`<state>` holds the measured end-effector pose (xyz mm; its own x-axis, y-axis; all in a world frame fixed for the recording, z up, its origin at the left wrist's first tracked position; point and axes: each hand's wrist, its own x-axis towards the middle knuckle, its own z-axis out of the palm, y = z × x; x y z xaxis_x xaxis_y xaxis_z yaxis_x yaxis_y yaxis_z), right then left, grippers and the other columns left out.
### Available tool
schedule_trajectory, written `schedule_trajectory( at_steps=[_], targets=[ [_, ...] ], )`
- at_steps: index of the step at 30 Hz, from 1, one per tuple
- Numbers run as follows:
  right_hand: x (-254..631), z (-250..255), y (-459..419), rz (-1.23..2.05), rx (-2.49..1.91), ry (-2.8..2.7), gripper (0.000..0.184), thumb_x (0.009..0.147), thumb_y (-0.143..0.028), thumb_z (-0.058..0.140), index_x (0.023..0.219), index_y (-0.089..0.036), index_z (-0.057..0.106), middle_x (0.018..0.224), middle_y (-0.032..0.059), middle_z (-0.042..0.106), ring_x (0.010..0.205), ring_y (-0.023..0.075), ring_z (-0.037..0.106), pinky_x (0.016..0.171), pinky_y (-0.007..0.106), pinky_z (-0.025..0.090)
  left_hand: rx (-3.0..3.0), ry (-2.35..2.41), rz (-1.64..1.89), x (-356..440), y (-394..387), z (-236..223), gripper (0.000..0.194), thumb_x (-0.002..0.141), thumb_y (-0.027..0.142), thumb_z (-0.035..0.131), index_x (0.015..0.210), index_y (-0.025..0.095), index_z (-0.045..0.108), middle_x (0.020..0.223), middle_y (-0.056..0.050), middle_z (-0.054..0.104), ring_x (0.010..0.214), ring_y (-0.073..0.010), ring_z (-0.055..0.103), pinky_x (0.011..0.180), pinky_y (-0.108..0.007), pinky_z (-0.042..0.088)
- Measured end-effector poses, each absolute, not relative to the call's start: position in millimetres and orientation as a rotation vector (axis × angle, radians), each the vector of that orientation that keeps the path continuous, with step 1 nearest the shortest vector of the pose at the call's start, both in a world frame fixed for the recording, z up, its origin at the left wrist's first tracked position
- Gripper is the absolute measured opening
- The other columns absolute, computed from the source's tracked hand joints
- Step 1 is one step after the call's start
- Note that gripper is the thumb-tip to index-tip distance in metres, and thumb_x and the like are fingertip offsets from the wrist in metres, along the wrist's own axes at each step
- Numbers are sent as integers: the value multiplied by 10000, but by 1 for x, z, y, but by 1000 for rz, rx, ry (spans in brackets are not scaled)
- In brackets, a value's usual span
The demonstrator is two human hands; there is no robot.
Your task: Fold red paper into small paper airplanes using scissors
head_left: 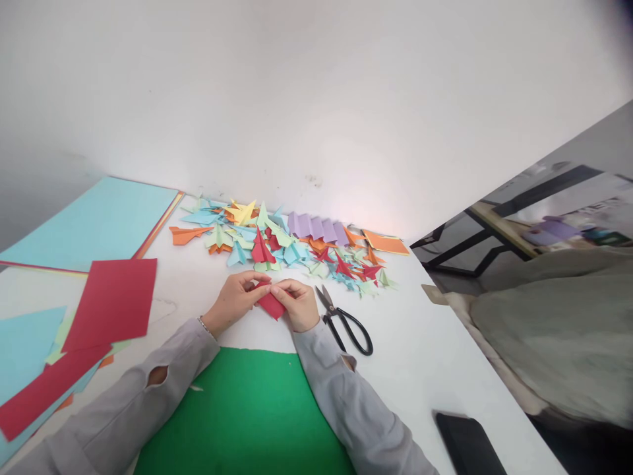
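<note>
A small folded piece of red paper (271, 305) is pinched between both hands, above the white table. My left hand (236, 300) grips its left upper edge with thumb and fingers. On the other side, my right hand (299, 305) pinches the top right edge, the two thumbs almost meeting. Part of the paper is covered by the fingers. Just right of my right hand lie black-handled scissors (343, 320), their blades pointing away from me. Beyond the hands is a heap of folded paper planes (262, 245) in several colours.
A green sheet (242, 409) lies under my forearms. Large blue sheets (93, 221), a red sheet (116, 303) and paper strips (54, 389) are on the left. Pleated purple paper (316, 228) and orange paper (387, 243) lie along the wall. A black phone (467, 442) rests near the right edge.
</note>
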<state>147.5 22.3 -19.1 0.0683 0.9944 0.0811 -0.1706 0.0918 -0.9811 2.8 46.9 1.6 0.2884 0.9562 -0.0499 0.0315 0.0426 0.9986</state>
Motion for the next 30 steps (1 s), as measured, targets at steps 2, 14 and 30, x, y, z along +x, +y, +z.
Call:
schedule_trajectory(
  at_steps=[2,14,30],
  targets=[
    [147,-19,22,1188,-1050,-1067,224,614,-405,765,636,-195,691,608,8,700,545,141,616,555,270,495,1334,1016,937,3,47,2,253,627,373,701,723,143,663,521,22,577,406,-64,448,394,-190,364],
    [145,-17,23,1091,-1138,-1008,328,518,-394,805,472,-175,565,467,-30,575,431,82,473,431,220,367,1312,945,991,4,45,4,247,602,357,728,566,134,628,503,24,552,426,-63,475,418,-182,399],
    [148,-25,24,1152,-1117,-1027,274,596,-449,759,610,-184,693,575,14,679,497,123,558,513,257,448,1097,1011,1060,2,48,5,216,551,307,781,641,135,688,519,15,591,422,-53,438,396,-179,353]
  ],
)
